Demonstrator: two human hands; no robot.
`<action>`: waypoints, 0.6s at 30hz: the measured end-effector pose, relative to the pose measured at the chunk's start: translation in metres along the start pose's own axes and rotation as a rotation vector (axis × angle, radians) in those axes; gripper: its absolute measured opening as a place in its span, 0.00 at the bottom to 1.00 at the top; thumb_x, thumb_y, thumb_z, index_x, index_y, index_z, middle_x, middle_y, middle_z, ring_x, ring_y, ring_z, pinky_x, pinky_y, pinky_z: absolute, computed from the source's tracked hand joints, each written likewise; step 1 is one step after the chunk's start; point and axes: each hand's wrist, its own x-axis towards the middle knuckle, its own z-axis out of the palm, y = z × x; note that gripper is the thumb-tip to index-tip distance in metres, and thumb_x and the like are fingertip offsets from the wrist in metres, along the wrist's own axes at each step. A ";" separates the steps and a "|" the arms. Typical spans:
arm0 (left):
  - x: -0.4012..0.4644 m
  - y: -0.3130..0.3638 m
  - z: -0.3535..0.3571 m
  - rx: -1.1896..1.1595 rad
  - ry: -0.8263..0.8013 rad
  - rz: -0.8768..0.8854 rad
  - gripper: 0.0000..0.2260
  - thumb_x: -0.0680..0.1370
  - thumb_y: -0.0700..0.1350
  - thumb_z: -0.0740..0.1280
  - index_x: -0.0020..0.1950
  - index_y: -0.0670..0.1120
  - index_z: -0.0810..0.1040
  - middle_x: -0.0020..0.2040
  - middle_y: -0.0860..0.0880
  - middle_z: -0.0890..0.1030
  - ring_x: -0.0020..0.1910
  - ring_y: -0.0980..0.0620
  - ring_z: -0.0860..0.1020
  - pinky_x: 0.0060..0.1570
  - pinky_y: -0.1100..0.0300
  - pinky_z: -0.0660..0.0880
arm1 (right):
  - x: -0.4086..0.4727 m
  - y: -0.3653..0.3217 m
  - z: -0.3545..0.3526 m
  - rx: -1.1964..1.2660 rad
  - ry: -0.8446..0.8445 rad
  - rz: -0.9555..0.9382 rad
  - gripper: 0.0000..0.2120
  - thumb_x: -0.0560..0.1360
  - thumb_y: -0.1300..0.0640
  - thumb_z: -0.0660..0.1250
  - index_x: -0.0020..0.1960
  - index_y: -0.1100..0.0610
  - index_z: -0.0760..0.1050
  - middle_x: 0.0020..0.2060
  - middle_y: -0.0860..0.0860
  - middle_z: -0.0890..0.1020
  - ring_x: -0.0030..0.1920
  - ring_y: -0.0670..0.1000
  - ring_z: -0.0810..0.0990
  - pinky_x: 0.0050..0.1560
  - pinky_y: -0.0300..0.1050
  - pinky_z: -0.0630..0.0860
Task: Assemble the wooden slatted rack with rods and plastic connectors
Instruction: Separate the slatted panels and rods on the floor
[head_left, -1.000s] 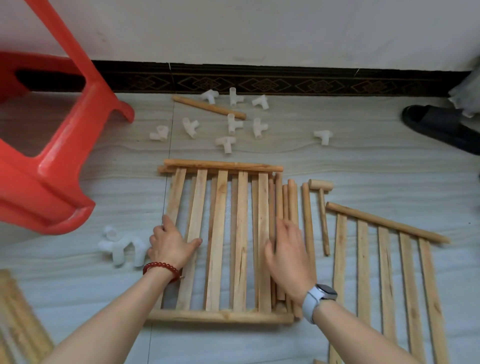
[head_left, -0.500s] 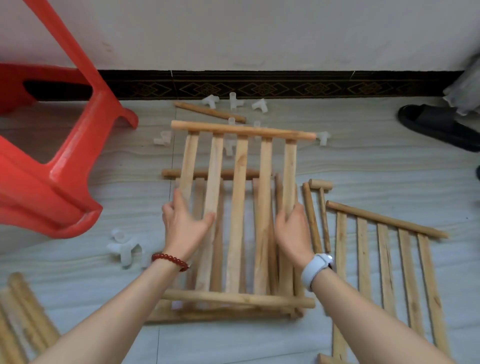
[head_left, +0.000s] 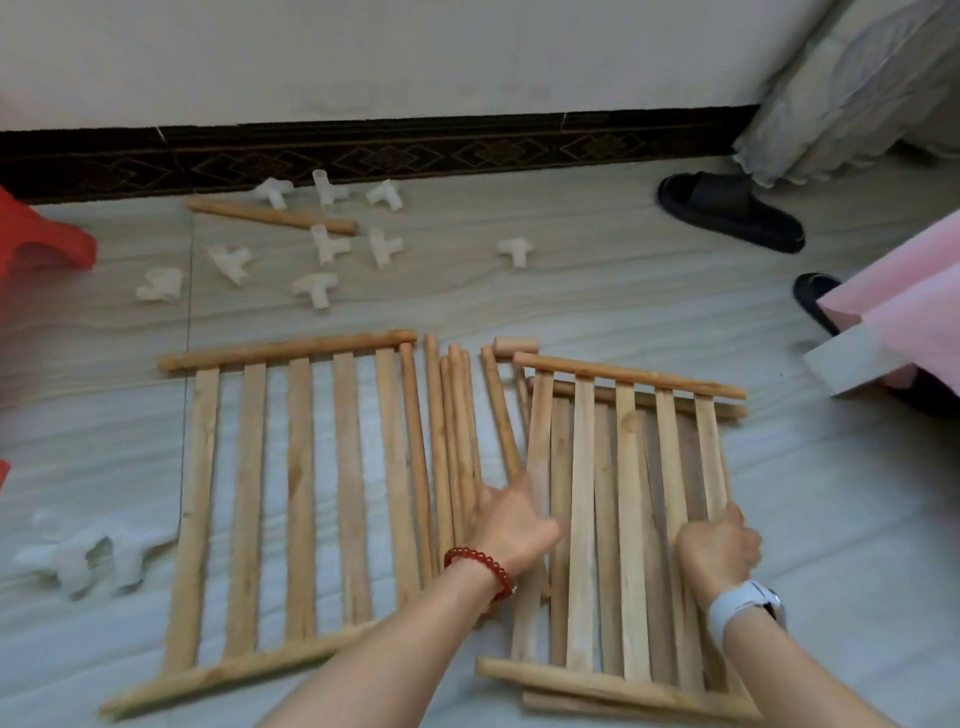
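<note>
A wooden slatted panel (head_left: 631, 525) lies on top of a second panel at the right. My left hand (head_left: 511, 522) grips its left slat and my right hand (head_left: 719, 545) grips its right slat. Another slatted panel (head_left: 296, 499) lies flat on the floor at the left. Several loose wooden rods (head_left: 452, 441) lie between the two. White plastic connectors (head_left: 327, 244) are scattered near the wall, with one more rod (head_left: 272, 215) among them. A blurred cluster of connectors (head_left: 85, 558) sits at the far left.
A red plastic stool (head_left: 44, 244) stands at the left edge. Black slippers (head_left: 727, 210) lie at the back right beside a grey curtain (head_left: 852, 78). Pink fabric and a cardboard piece (head_left: 852, 358) lie at the right. The floor is pale tile.
Both hands lifted the top slatted panel off the left stack and carried it right, setting it onto the panel there. The view swung right with them.
</note>
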 end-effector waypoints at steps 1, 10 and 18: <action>0.002 -0.001 0.004 0.012 -0.006 -0.006 0.30 0.71 0.55 0.64 0.72 0.53 0.63 0.66 0.46 0.70 0.69 0.43 0.64 0.68 0.48 0.64 | 0.000 0.004 0.003 -0.017 -0.005 0.004 0.26 0.73 0.69 0.57 0.71 0.64 0.61 0.67 0.67 0.63 0.67 0.66 0.62 0.67 0.58 0.59; -0.024 -0.063 -0.091 0.466 0.338 0.177 0.17 0.78 0.44 0.60 0.67 0.47 0.71 0.65 0.49 0.69 0.67 0.49 0.65 0.66 0.54 0.64 | -0.084 -0.066 0.056 -0.119 0.002 -1.015 0.20 0.75 0.60 0.57 0.66 0.59 0.71 0.62 0.57 0.76 0.64 0.58 0.72 0.71 0.58 0.59; -0.098 -0.175 -0.194 0.606 0.624 -0.119 0.17 0.76 0.42 0.62 0.65 0.45 0.73 0.65 0.45 0.71 0.65 0.42 0.67 0.61 0.47 0.66 | -0.221 -0.054 0.122 -0.862 -0.618 -1.980 0.06 0.63 0.54 0.62 0.37 0.51 0.77 0.31 0.47 0.76 0.29 0.49 0.77 0.23 0.38 0.61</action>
